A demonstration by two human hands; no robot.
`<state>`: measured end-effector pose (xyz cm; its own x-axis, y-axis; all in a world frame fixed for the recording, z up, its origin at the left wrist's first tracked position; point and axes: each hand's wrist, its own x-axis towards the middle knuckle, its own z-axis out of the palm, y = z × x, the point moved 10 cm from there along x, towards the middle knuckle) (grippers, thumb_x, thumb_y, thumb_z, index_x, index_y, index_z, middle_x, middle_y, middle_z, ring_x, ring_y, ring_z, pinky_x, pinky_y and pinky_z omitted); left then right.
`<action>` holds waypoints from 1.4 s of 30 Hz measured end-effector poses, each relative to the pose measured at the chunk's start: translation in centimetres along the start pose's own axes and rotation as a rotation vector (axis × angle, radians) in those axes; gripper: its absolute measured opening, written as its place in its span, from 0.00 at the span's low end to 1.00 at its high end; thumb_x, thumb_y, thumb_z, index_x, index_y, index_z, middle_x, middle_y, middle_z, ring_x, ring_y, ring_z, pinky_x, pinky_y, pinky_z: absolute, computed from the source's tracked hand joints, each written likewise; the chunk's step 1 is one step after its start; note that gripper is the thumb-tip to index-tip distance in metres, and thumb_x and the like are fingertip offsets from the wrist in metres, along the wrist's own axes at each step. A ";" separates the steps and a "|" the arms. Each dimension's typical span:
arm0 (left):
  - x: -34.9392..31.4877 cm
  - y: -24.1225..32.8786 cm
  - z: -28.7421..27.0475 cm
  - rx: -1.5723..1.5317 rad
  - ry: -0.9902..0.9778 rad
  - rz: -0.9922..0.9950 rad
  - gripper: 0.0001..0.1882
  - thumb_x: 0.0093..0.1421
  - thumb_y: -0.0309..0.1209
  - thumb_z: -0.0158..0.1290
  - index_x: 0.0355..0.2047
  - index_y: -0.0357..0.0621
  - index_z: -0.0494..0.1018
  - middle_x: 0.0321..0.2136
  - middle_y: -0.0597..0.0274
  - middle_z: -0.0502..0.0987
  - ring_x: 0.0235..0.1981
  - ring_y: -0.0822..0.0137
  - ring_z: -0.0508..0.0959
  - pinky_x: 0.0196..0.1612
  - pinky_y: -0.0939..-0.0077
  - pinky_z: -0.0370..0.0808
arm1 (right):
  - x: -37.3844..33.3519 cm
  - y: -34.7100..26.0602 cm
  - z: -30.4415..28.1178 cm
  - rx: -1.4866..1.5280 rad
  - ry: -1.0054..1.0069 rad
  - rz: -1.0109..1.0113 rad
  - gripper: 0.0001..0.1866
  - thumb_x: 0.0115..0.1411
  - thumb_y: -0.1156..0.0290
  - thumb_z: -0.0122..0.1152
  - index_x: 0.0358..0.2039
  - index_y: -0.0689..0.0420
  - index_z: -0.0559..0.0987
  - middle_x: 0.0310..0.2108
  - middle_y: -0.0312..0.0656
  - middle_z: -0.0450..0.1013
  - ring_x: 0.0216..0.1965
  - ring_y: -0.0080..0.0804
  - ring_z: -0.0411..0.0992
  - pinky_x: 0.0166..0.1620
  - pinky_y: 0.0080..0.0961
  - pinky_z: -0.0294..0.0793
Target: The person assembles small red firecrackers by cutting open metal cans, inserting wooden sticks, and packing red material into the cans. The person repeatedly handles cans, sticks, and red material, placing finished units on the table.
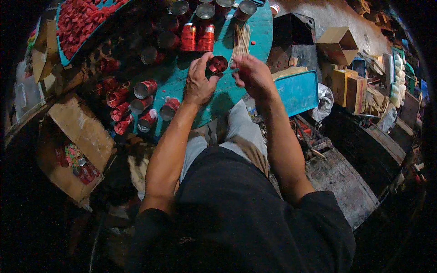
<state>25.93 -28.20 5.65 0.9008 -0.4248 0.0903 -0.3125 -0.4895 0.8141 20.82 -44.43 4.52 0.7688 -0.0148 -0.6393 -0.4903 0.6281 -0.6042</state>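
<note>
My left hand [200,81] curves its fingers and thumb around an open-topped can [218,64] with red inside, over the turquoise table [223,96]. Just right of the can, my right hand [253,76] is bent, its fingers curled together and slightly blurred. Whatever they pinch, if anything, cannot be made out. Beyond that hand lies a bundle of thin wooden sticks [241,38]. Two red cans [196,38] stand side by side past my left hand.
More open cans [205,11] crowd the far side, and others [144,89] sit at the left. A blue-rimmed tray [66,58] holds red pieces. A blue tray [297,93] stands at the right, near cardboard boxes [337,44]. An open carton [82,116] is at lower left.
</note>
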 end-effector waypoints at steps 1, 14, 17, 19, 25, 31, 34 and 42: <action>0.2 0.1 0.0 0.015 -0.010 0.031 0.44 0.48 0.28 0.72 0.66 0.45 0.65 0.56 0.52 0.77 0.59 0.49 0.76 0.63 0.57 0.73 | -0.9 0.5 -0.1 -0.201 -0.025 0.094 0.07 0.71 0.67 0.58 0.43 0.57 0.75 0.30 0.37 0.73 0.29 0.30 0.75 0.29 0.25 0.73; 0.9 4.6 -3.1 0.064 0.168 0.137 0.26 0.52 0.30 0.68 0.52 0.42 0.76 0.55 0.50 0.75 0.57 0.46 0.74 0.61 0.53 0.72 | 0.3 -5.7 5.8 -1.216 -0.150 -0.482 0.12 0.61 0.75 0.62 0.45 0.62 0.79 0.41 0.58 0.80 0.45 0.59 0.78 0.46 0.46 0.78; 1.6 4.7 -2.4 0.231 0.142 0.130 0.16 0.52 0.30 0.66 0.42 0.43 0.81 0.53 0.51 0.75 0.54 0.47 0.74 0.56 0.52 0.72 | -0.4 -5.5 6.3 -1.327 -0.163 -0.577 0.10 0.65 0.73 0.63 0.44 0.63 0.80 0.37 0.54 0.81 0.38 0.52 0.80 0.42 0.40 0.78; 2.0 4.8 -2.0 0.307 0.152 0.159 0.10 0.52 0.30 0.63 0.36 0.45 0.83 0.51 0.52 0.74 0.51 0.48 0.74 0.50 0.52 0.73 | -0.3 -5.0 6.3 -1.364 -0.154 -0.557 0.08 0.65 0.74 0.62 0.42 0.63 0.80 0.37 0.55 0.80 0.39 0.53 0.80 0.41 0.41 0.78; 1.9 5.1 -1.7 0.312 0.158 0.196 0.08 0.52 0.28 0.63 0.34 0.48 0.84 0.50 0.54 0.76 0.53 0.48 0.74 0.49 0.52 0.73 | -0.1 -4.4 6.4 -1.446 -0.138 -0.665 0.06 0.63 0.76 0.60 0.39 0.64 0.80 0.36 0.57 0.79 0.38 0.58 0.79 0.39 0.43 0.77; 1.6 4.6 -2.3 0.229 0.157 0.114 0.10 0.53 0.25 0.64 0.37 0.42 0.84 0.51 0.50 0.75 0.54 0.45 0.73 0.58 0.53 0.72 | -0.7 -4.7 6.4 -1.351 -0.129 -0.656 0.06 0.61 0.76 0.62 0.39 0.63 0.80 0.35 0.56 0.79 0.37 0.57 0.79 0.39 0.44 0.77; 1.6 4.6 -2.4 0.291 0.135 0.087 0.10 0.53 0.26 0.65 0.37 0.41 0.84 0.52 0.50 0.75 0.55 0.45 0.73 0.59 0.53 0.72 | -0.7 -4.3 6.6 -1.298 -0.136 -0.671 0.07 0.60 0.74 0.62 0.37 0.62 0.79 0.32 0.57 0.77 0.37 0.60 0.77 0.40 0.49 0.76; 2.0 4.6 -1.6 0.336 0.068 0.032 0.13 0.51 0.26 0.65 0.39 0.43 0.85 0.55 0.50 0.74 0.57 0.45 0.73 0.60 0.54 0.72 | -0.5 -4.0 6.4 -1.354 -0.073 -0.692 0.07 0.59 0.74 0.62 0.37 0.62 0.79 0.31 0.58 0.77 0.36 0.62 0.76 0.40 0.51 0.75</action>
<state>26.76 -30.09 10.46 0.9034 -0.3979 0.1598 -0.4126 -0.7051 0.5767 25.02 -41.96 10.32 0.9963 0.0645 -0.0564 -0.0009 -0.6505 -0.7595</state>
